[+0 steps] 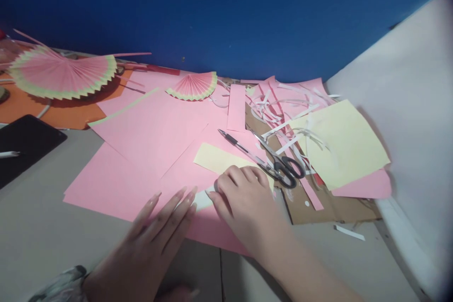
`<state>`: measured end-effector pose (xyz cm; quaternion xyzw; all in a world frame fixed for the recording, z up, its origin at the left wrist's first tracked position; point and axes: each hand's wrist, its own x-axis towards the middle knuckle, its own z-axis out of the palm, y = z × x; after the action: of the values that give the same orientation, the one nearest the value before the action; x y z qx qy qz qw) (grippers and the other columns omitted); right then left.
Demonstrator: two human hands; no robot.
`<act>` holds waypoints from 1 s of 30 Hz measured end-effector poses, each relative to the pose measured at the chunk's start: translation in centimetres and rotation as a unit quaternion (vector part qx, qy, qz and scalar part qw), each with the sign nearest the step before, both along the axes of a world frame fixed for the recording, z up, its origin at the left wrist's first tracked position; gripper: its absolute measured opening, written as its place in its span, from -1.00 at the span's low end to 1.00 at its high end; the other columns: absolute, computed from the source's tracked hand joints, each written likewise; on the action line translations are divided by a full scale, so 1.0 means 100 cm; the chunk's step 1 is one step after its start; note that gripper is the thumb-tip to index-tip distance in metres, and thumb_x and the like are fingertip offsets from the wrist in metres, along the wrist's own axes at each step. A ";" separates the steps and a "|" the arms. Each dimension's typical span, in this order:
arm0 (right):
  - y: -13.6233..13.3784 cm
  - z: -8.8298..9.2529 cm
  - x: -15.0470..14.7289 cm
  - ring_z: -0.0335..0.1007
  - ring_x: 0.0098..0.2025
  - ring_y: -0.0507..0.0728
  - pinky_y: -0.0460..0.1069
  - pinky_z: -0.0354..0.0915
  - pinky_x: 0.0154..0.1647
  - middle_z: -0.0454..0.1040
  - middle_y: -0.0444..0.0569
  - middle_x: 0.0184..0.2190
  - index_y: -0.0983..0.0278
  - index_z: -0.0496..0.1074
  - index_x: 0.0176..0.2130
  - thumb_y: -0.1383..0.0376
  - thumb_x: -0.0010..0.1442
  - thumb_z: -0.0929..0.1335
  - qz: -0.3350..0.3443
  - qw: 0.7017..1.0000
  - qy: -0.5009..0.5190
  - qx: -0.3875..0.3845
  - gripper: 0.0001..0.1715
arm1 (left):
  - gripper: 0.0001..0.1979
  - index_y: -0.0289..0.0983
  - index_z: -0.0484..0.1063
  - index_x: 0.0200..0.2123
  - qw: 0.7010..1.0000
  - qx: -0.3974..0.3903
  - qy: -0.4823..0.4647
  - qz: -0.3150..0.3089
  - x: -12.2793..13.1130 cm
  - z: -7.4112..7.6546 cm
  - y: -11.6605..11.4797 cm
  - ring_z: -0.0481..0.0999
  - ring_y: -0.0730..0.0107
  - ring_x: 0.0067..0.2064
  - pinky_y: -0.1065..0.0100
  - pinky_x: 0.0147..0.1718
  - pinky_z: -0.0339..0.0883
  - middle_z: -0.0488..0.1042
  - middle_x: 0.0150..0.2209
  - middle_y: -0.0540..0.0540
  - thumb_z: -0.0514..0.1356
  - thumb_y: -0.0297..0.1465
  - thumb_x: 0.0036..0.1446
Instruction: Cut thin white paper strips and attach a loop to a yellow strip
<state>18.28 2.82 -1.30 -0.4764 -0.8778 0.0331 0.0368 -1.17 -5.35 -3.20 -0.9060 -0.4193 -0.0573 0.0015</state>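
My left hand (155, 231) lies flat with fingers stretched out on a pink paper sheet (141, 151), pressing its near edge. My right hand (244, 203) is curled beside it, fingers bent, pinching a small white piece (202, 198) at the sheet's edge. A pale yellow strip (215, 158) lies just beyond my right hand. A pen (240, 147) and black-handled scissors (283, 165) rest right of that strip, close to my right knuckles.
A large pink-and-yellow folded fan (60, 73) and a small one (193, 86) lie at the back. A yellow sheet (339, 144), white paper trimmings (286, 104) and cardboard (329, 207) sit right. A black tablet (24, 144) lies left. A blue wall stands behind.
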 end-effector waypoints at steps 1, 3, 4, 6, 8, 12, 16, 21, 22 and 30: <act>0.001 0.001 0.000 0.22 -0.28 0.11 0.07 0.03 -0.13 0.35 -0.10 -0.37 0.23 0.36 -0.38 0.22 0.19 0.29 -0.004 1.000 0.003 -0.009 -0.85 | -0.21 -0.47 0.10 0.20 1.000 -0.003 0.005 -0.002 0.000 0.000 0.000 0.03 0.01 0.26 0.07 0.22 -0.35 0.14 0.22 -0.34 0.00 0.01 0.07; 0.003 0.002 0.001 0.22 -0.28 0.11 0.07 0.04 -0.13 0.35 -0.10 -0.36 0.23 0.36 -0.38 0.20 0.18 0.30 -0.012 1.000 0.009 -0.027 -0.84 | -0.21 -0.45 0.09 0.20 1.000 -0.002 0.003 -0.001 0.000 0.001 0.000 0.03 0.02 0.26 0.07 0.22 -0.35 0.12 0.23 -0.32 -0.01 0.02 0.08; 0.004 0.003 0.002 0.22 -0.28 0.11 0.07 0.04 -0.12 0.35 -0.10 -0.35 0.23 0.36 -0.37 0.19 0.18 0.30 -0.015 0.999 0.011 -0.032 -0.83 | -0.21 -0.45 0.09 0.20 1.000 -0.002 0.001 0.000 0.001 0.002 0.000 0.04 0.03 0.26 0.08 0.22 -0.35 0.12 0.23 -0.32 -0.02 0.02 0.08; 0.004 0.004 0.002 0.22 -0.28 0.12 0.08 0.06 -0.13 0.35 -0.08 -0.34 0.24 0.34 -0.37 0.16 0.17 0.30 -0.021 0.999 0.011 -0.036 -0.80 | -0.21 -0.47 0.08 0.21 1.000 -0.001 -0.003 0.002 0.002 0.003 0.000 0.06 0.02 0.25 0.08 0.22 -0.35 0.10 0.24 -0.33 -0.03 0.02 0.09; 0.005 0.004 0.004 0.21 -0.28 0.14 0.09 0.07 -0.14 0.35 -0.07 -0.34 0.26 0.33 -0.37 0.13 0.17 0.31 -0.029 0.999 0.015 -0.034 -0.77 | -0.20 -0.48 0.07 0.21 1.000 -0.001 -0.007 0.008 0.003 0.003 -0.001 0.05 0.01 0.25 0.07 0.22 -0.34 0.07 0.24 -0.35 -0.02 0.02 0.09; 0.005 0.004 0.007 0.21 -0.25 0.14 0.10 0.07 -0.12 0.34 -0.06 -0.33 0.25 0.33 -0.37 0.14 0.20 0.28 -0.029 0.998 0.023 -0.041 -0.77 | -0.23 -0.41 0.06 0.22 1.000 -0.008 -0.017 0.018 0.003 0.000 -0.004 0.00 0.05 0.28 0.05 0.22 -0.36 0.02 0.27 -0.28 -0.03 0.02 0.10; 0.005 0.005 0.008 0.20 -0.23 0.14 0.11 0.06 -0.09 0.33 -0.08 -0.32 0.22 0.35 -0.38 0.16 0.24 0.24 -0.022 0.997 0.023 -0.070 -0.77 | -0.22 -0.34 0.04 0.23 0.998 -0.022 -0.035 0.040 0.002 -0.004 -0.006 -0.03 0.10 0.29 0.07 0.23 -0.35 -0.02 0.29 -0.22 -0.04 0.05 0.09; 0.005 0.006 0.007 0.20 -0.23 0.14 0.11 0.06 -0.09 0.33 -0.09 -0.33 0.21 0.35 -0.38 0.19 0.24 0.24 -0.022 0.998 0.021 -0.062 -0.79 | -0.23 -0.36 0.05 0.23 0.998 -0.023 -0.040 0.033 0.002 -0.004 -0.005 -0.03 0.11 0.29 0.07 0.23 -0.35 -0.03 0.28 -0.23 -0.03 0.03 0.10; 0.005 0.006 0.006 0.21 -0.24 0.14 0.11 0.05 -0.09 0.33 -0.10 -0.34 0.21 0.35 -0.38 0.20 0.24 0.24 -0.019 0.998 0.020 -0.059 -0.79 | -0.22 -0.35 0.05 0.23 0.998 -0.024 -0.043 0.036 0.002 -0.004 -0.005 -0.03 0.11 0.29 0.07 0.23 -0.34 -0.03 0.28 -0.22 -0.04 0.05 0.09; 0.006 0.005 0.008 0.23 -0.24 0.13 0.11 0.04 -0.08 0.33 -0.11 -0.36 0.21 0.36 -0.38 0.17 0.23 0.26 -0.016 0.999 0.020 -0.031 -0.78 | -0.22 -0.33 0.05 0.23 0.997 -0.027 -0.049 0.045 0.003 -0.004 -0.008 -0.02 0.12 0.29 0.06 0.23 -0.33 -0.02 0.28 -0.21 -0.04 0.07 0.08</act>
<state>19.06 3.39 -0.75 -0.4908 -0.8676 0.0694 0.0400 -0.86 -6.12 -3.61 -0.8820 -0.4608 -0.0901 -0.0405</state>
